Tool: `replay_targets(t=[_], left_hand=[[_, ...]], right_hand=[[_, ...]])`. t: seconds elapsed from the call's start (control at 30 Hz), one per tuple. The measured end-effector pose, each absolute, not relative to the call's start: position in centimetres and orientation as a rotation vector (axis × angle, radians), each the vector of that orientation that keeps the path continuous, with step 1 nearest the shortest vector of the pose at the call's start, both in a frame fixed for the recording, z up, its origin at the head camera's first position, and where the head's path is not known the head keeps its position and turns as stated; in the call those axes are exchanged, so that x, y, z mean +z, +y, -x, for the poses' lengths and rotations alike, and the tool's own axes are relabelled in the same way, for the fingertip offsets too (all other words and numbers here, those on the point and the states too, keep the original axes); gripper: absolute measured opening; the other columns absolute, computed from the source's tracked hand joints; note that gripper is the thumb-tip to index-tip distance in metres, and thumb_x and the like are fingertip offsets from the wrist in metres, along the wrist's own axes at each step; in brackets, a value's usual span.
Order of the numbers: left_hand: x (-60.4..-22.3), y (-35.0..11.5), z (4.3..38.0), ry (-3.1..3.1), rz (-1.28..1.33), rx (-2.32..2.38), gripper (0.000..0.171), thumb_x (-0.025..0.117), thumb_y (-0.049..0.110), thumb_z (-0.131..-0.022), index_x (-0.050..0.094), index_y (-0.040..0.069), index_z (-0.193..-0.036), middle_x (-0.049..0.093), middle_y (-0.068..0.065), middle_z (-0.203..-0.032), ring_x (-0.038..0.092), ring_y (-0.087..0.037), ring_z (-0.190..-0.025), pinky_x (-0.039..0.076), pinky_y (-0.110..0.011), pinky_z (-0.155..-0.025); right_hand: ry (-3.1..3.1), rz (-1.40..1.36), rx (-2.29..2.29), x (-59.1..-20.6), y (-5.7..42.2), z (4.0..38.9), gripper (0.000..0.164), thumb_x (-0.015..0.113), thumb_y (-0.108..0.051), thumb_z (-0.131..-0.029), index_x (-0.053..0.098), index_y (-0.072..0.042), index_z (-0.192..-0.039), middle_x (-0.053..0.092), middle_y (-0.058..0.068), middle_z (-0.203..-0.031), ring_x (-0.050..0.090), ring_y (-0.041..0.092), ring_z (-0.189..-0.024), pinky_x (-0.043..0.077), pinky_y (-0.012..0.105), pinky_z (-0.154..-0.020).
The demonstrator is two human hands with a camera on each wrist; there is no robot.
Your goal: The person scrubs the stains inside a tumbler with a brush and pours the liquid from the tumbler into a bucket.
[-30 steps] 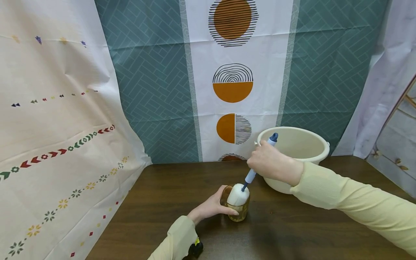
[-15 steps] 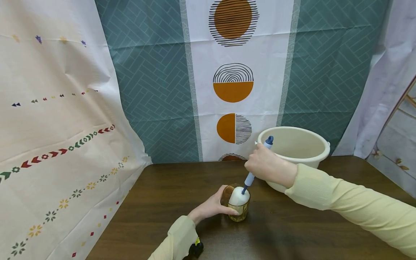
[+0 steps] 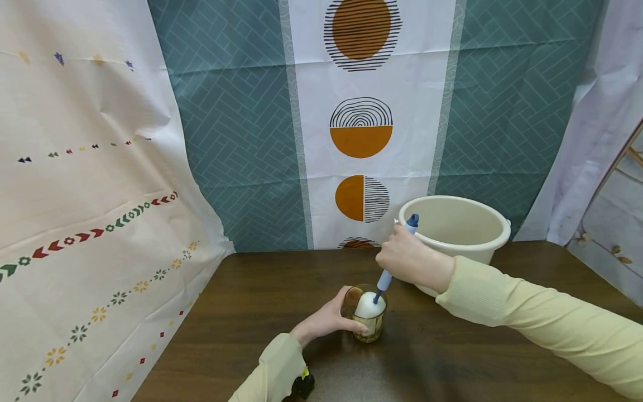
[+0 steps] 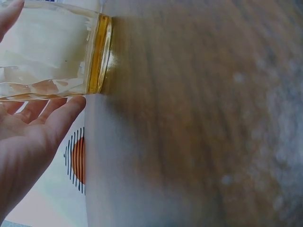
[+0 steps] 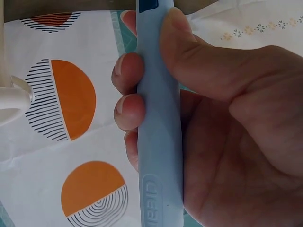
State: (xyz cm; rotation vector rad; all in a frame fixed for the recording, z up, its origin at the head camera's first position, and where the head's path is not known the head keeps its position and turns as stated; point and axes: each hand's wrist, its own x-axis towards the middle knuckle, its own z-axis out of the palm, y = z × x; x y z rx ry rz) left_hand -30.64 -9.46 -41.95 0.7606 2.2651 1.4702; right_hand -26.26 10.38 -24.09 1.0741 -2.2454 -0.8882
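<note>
In the head view my left hand (image 3: 329,321) grips an amber drinking glass (image 3: 373,329) from the side, thumb across its near face. The glass stands upright on the table; in the left wrist view its thick base (image 4: 99,54) and my left fingers (image 4: 66,118) show. My right hand (image 3: 412,255) holds a sponge bottle brush by its light blue handle (image 5: 160,113), fingers wrapped round one side and thumb laid along the other. The brush slants down to the left. Its white sponge head (image 3: 369,306) is inside the glass, with only the rounded top above the rim.
A cream bucket (image 3: 454,245) with a wide mouth stands behind my right hand at the back right of the dark wooden table (image 3: 271,290). Patterned cloth (image 3: 241,139) hangs behind the table, and pale cloth (image 3: 100,223) drapes along its left side.
My right hand has moved down and slightly left with the brush, and the sponge head sits deeper in the glass. The left hand keeps its grip on the glass in the same spot.
</note>
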Motion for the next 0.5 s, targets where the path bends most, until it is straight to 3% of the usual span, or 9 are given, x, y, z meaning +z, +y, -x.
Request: replay_targets(t=[0.5], left_hand=[[-41.94, -9.38, 30.64, 2.279, -0.773, 1.469, 0.072, 0.076, 0.035, -0.072, 0.032, 0.024, -0.129, 0.047, 0.005, -0.114, 0.044, -0.013, -0.105, 0.036, -0.037, -0.085]], right_hand=[[-2.233, -1.062, -0.906, -24.6, 10.03, 26.38, 0.02, 0.07, -0.01, -0.073, 0.059, -0.018, -0.058, 0.053, -0.003, -0.054, 0.05, 0.014, -0.051, 0.033, 0.028, -0.056]])
